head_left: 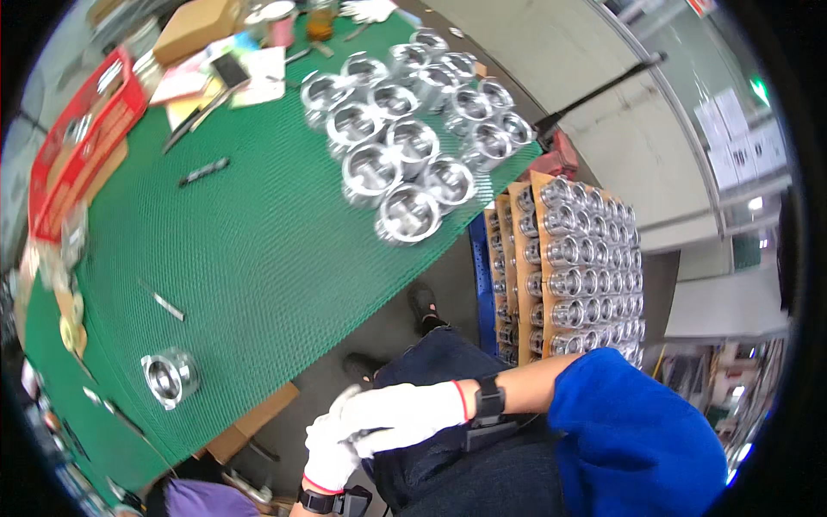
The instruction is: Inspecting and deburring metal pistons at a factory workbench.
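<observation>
My left hand [330,455] and my right hand [405,415], both in white knitted gloves with red cuffs, meet in front of my lap, off the table's near edge. The right one lies over the left, fingers closed in. Something small and dark grey shows between them, too covered to name. Closest on the green mat [250,284] is a single shiny metal piston [170,377], tipped on its side. A thin pen-like tool [168,305] lies beyond it. Several more pistons [409,214] stand grouped at the table's far right, open ends up.
Right of the table, cardboard-layered stacks [564,267] hold rows of pistons. A red crate [86,138] stands at the left edge. A black marker [204,171], a phone [230,71], papers and a brown box [198,28] lie toward the back. Purple cloth [207,498] shows at bottom left.
</observation>
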Tool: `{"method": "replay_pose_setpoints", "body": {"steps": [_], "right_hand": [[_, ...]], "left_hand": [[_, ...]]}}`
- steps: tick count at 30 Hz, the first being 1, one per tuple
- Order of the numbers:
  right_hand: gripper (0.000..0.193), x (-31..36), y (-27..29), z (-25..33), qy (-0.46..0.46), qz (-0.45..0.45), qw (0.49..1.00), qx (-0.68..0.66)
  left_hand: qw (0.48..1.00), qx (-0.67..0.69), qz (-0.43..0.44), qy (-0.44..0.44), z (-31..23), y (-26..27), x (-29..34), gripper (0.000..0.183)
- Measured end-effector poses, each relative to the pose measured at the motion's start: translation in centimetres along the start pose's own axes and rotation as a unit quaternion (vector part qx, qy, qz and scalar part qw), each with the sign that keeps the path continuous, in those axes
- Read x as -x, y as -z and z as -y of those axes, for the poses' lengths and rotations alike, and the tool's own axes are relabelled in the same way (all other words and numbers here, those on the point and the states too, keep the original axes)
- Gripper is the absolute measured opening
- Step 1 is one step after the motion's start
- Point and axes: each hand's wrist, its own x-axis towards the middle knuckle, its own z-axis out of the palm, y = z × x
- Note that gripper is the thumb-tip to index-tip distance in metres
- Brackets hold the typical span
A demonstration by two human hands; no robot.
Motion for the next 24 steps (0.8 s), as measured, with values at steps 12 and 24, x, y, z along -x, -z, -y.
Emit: {"method": "replay_pose_setpoints", "body": {"steps": [12,24], "right_hand": [[0.039,22.0,30.7,-8.8,-0.222,-0.098,0.945,-0.221],[0.023,27.7,46.5,-17.8,-0.21,-0.535,0.796,0.189]], "left_hand": [[0.843,-0.504,0.092,-0.165,-16.8,-3.6,-14.5,0.022],[0.706,-0.658,-0.069,-0.253,-24.3,-7.5,-35.9,0.065]]}}
